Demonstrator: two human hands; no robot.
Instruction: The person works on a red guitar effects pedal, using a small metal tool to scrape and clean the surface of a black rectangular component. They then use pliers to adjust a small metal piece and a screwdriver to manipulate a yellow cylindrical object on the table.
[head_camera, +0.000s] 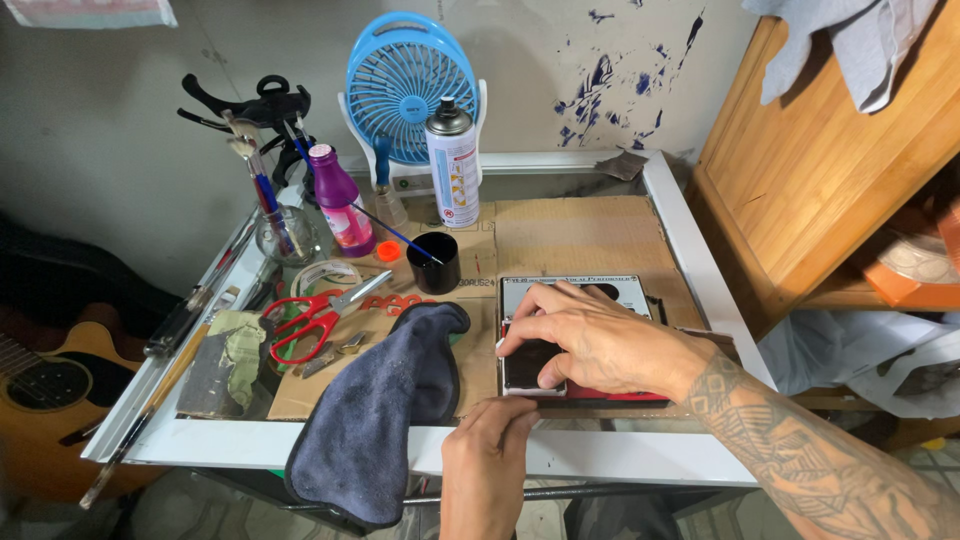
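My right hand (600, 340) lies flat over a small dark phone-like slab (527, 368), fingers pressing on its glossy face. The slab rests on a red flat piece (640, 396) atop a white printed card (625, 290). My left hand (487, 455) comes up from the table's front edge, its fingertips touching the slab's lower edge. A dark blue-grey cloth (385, 415) lies just left of both hands and hangs over the table's front rim.
A white-framed table (690, 250) is covered with cardboard. On it are red scissors (310, 318), a black cup (436, 262), a spray can (453, 165), a purple bottle (340, 200), a blue fan (405, 85), a jar of brushes (278, 225). A wooden cabinet (820, 170) stands right, a guitar (45, 380) left.
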